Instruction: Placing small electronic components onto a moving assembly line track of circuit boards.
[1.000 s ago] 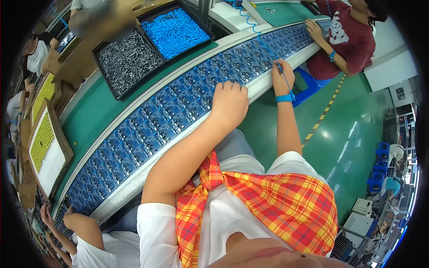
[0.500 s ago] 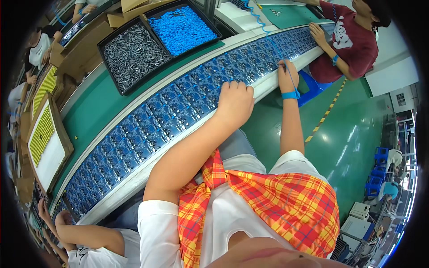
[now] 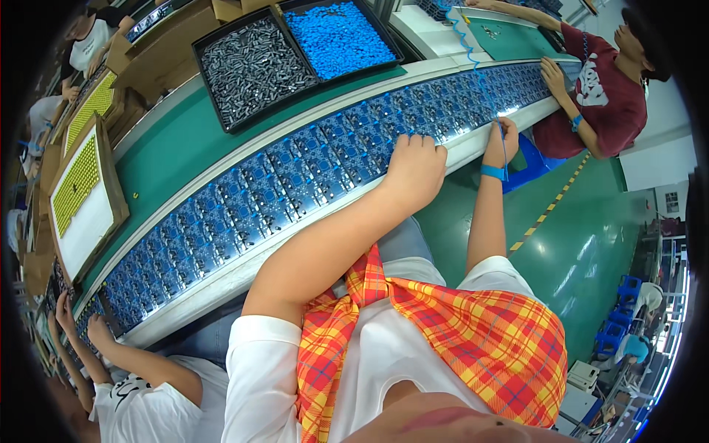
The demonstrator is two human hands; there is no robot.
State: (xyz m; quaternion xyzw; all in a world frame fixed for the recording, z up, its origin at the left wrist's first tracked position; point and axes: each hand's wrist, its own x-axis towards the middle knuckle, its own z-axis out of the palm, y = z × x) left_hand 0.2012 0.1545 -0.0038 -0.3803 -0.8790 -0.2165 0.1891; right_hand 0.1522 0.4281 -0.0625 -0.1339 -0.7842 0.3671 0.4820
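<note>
My left hand (image 3: 416,170) is closed, knuckles up, over the near rail of the line beside the blue circuit boards (image 3: 325,159). Its fingertips are hidden, so whatever they hold cannot be seen. Farther right, my right hand (image 3: 502,140) is closed at the same rail, fingers curled toward the boards. A blue wrist strap (image 3: 493,172) circles that wrist, and its thin cord runs up past the fingers. Anything inside the right hand is too small or covered to make out. The boards lie side by side in a long strip, with small parts mounted on them.
Beyond the boards, a black tray (image 3: 255,70) holds dark cylindrical parts and small blue parts. A board with yellow pieces (image 3: 77,184) stands left. A co-worker in a maroon shirt (image 3: 605,96) sits right, and another's arm (image 3: 140,358) reaches in at lower left. A coiled blue cord (image 3: 467,44) hangs behind.
The whole view has shifted, moving the tray and boards rightward in the picture. Both my hands stay closed at the rail. The lower-left co-worker's hand has changed position.
</note>
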